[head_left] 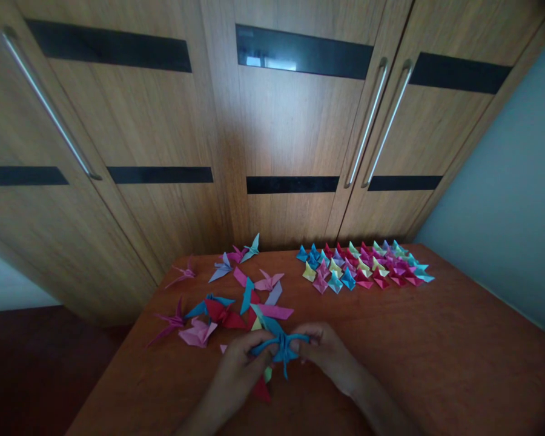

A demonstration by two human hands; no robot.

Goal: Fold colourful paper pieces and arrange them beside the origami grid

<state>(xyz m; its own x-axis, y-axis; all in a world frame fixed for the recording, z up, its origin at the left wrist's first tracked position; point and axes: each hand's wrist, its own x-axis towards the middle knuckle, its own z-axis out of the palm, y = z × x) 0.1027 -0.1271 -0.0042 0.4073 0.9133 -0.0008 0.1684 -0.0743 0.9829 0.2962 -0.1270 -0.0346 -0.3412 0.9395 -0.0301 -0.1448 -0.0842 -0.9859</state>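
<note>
A blue origami crane [282,346] is held between my two hands above the near part of the table. My left hand [244,362] pinches its left wing, and my right hand [323,351] pinches the right wing. Its narrow tip hangs down in the middle. Partly hidden beneath my left hand lie a red folded paper piece [261,390] and a bit of light green paper. Just beyond my fingers are a pink folded paper strip [276,312] and a red paper crane [223,313].
On the brown table [413,363], several finished cranes spread to the left, among them a pink crane [198,332] and a lavender crane [222,267]. Rows of small colourful folded paper pieces [363,266] stand at the back right. A wooden wardrobe [286,127] rises behind, a wall at right.
</note>
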